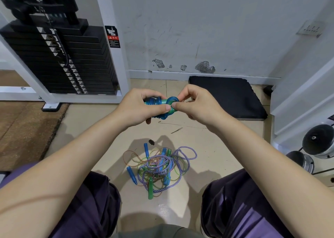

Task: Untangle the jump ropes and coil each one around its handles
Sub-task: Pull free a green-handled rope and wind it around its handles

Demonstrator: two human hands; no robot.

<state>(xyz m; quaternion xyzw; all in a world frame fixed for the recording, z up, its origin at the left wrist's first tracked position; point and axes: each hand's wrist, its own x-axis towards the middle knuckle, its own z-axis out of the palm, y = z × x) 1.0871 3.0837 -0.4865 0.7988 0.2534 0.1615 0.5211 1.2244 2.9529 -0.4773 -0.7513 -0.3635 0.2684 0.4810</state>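
Left hand (137, 109) grips the coiled blue rope (159, 104); right hand (191, 104) pinches its end, likely tucking next

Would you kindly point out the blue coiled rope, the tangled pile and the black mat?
blue coiled rope (156, 101): head view, on its wound coils.
tangled pile (160, 167): head view, on the crossing cords.
black mat (227, 94): head view, on its top.
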